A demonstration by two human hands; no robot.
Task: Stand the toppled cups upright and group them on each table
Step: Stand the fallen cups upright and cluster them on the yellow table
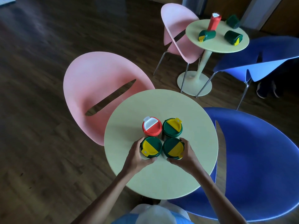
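On the near round table [129,126] several lidded cups stand upright in a tight square. A red cup with a white flap [152,126] and a green cup with a yellow flap [172,127] form the far row. My left hand [137,156] wraps the near left green cup [151,147]. My right hand [186,155] wraps the near right green cup [173,148]. On the far round table [215,46] a red cup [213,21] stands upright, and three green cups [207,35] [233,37] [233,21] lie toppled.
A pink chair [97,81] sits left of the near table and a blue chair [258,156] right of it. Another pink chair [178,29] and blue chair [258,62] flank the far table. Someone's shoes [267,89] show under the far blue chair. The floor is dark wood.
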